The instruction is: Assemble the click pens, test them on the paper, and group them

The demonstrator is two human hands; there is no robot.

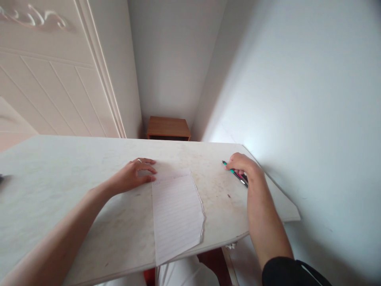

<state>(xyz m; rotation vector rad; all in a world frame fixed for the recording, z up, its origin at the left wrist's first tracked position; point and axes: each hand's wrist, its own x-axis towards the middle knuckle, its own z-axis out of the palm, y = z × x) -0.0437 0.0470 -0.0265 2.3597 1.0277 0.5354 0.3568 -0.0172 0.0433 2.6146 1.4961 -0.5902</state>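
Note:
A sheet of ruled paper (178, 214) lies on the white table, with faint handwriting along its top and a ragged, torn right edge. Its near corner reaches the table's front edge. My left hand (135, 174), a ring on one finger, rests open on the table, thumb at the paper's upper left corner. To the right of the paper, my right hand (239, 163) bends down with its fingers closed on a black and green pen (233, 172). Something dark and pinkish-red, perhaps more pens, shows under that hand, partly hidden by the fingers and wrist.
The pale, stained table (89, 159) has a wall (312, 119) close along its right side. Beyond the far edge stands a low brown wooden cabinet (168, 126). A white panelled piece (65, 79) rises at the left. A small dark object (1, 178) is cut off at the left.

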